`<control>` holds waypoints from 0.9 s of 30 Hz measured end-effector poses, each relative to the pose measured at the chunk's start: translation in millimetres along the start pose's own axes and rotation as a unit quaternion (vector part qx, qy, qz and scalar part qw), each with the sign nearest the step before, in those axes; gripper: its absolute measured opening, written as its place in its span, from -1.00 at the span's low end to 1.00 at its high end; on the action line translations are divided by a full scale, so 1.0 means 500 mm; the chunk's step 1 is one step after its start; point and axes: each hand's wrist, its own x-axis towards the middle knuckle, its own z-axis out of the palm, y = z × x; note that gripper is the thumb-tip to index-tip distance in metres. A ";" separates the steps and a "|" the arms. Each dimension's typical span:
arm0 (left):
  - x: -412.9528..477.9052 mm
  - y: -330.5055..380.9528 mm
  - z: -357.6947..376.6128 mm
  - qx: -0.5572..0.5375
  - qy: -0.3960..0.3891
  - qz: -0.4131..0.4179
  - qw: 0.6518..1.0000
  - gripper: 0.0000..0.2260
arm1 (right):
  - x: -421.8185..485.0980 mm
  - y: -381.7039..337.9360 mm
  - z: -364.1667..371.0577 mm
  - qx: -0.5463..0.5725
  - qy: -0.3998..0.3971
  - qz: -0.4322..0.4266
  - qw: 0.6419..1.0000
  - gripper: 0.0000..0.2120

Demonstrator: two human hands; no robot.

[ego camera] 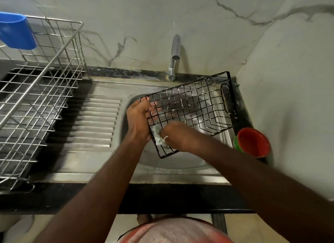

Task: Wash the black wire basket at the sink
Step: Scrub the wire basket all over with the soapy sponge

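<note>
My basket (191, 107) is black wire in a square grid. My sponge (157, 137) is pale green and white. The sink (101, 152) is dull grey steel, ribbed in parallel stripes on its left half, and the tap (175, 49) is silver. The counter (162, 195) is black, speckled pale along its back edge. At its left end the rack (36, 98) is a silver grid, with a bright blue cup (16, 32) on it. At the right edge the bowl (253, 142) is red inside, green outside. The wall (216, 34) is white marble with grey veins. My shirt (173, 232) is pink, flecked red.
</note>
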 end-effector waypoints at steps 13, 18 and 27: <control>0.000 0.003 -0.010 0.101 0.023 -0.058 0.993 -0.94 | -0.091 0.100 -0.050 0.153 0.123 0.038 0.980 -0.87; -0.006 -0.004 0.015 0.129 0.010 -0.098 0.987 -0.98 | -0.131 0.083 -0.022 0.228 0.047 -0.043 0.972 -0.83; 0.014 0.013 0.065 0.196 -0.031 -0.268 0.943 -0.83 | -0.175 0.061 -0.018 0.263 0.070 -0.031 0.962 -0.69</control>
